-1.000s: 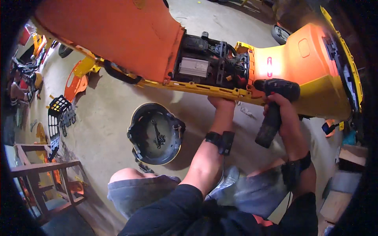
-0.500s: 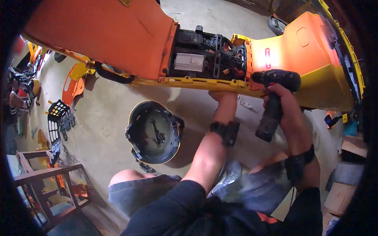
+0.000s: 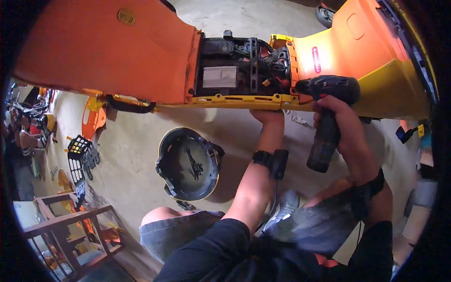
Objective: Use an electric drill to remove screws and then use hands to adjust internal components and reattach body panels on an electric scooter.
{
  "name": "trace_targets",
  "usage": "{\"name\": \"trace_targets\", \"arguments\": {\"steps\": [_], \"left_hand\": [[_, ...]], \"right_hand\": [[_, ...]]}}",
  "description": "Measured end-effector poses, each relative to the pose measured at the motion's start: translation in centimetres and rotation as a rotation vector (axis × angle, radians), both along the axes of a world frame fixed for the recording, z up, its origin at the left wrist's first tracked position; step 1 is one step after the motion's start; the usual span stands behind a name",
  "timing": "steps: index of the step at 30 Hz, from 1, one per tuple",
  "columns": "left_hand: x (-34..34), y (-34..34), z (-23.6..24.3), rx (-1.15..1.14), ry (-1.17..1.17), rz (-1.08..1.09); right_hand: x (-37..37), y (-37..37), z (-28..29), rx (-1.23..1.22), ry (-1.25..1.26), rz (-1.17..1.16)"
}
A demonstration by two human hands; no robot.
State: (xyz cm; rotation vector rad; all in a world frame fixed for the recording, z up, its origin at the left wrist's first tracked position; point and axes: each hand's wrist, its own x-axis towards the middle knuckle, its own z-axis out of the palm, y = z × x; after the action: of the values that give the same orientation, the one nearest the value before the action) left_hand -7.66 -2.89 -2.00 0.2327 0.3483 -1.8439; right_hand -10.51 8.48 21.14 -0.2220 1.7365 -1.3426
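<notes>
My right hand [image 3: 334, 109] is wrapped round the grip of a black cordless drill [image 3: 331, 89]. Its nose points left and meets or hovers by the lower corner of the orange body panel [image 3: 324, 51]; contact is hard to make out. My left hand [image 3: 268, 115] reaches under the yellow side rail [image 3: 235, 100] of the scooter-like vehicle body, its fingers hidden beneath. Between the orange panels an open bay shows a silver box [image 3: 219, 77], cables and a black bracket [image 3: 253, 66].
A round black bowl-like shell [image 3: 162, 162] with dark metal parts inside lies on the floor left of my left arm. Farther left are an orange curved part [image 3: 93, 120], a black-and-white grille piece [image 3: 75, 162] and a wooden frame stand [image 3: 66, 217]. A wheel [image 3: 324, 16] lies beyond the vehicle.
The whole view has shifted slightly, the vehicle appearing a little higher and farther left. Both hands keep nearly the same places on the vehicle, the drill still at the panel corner.
</notes>
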Motion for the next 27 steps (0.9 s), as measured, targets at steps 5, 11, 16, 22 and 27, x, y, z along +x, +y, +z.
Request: {"name": "trace_targets", "arguments": {"steps": [5,11,16,22,27], "left_hand": [[-1.1,0.3,0.7,-0.002,0.048,-0.002],[-0.7,0.1,1.3,0.047,0.048,-0.067],[-1.1,-0.9,-2.1,0.139,-0.053,-0.074],[-1.6,-0.3,-1.7,0.144,-0.034,-0.074],[-1.2,-0.7,-1.3,0.137,-0.012,-0.048]], "right_hand": [[-0.2,0.6,0.5,0.048,-0.005,0.026],[-1.0,0.6,-0.5,0.048,0.017,0.054],[-0.3,0.4,-0.8,0.038,0.120,0.088],[-0.6,1.0,-0.6,0.012,0.100,0.065],[-0.4,0.9,0.0,0.052,0.043,0.069]]}}
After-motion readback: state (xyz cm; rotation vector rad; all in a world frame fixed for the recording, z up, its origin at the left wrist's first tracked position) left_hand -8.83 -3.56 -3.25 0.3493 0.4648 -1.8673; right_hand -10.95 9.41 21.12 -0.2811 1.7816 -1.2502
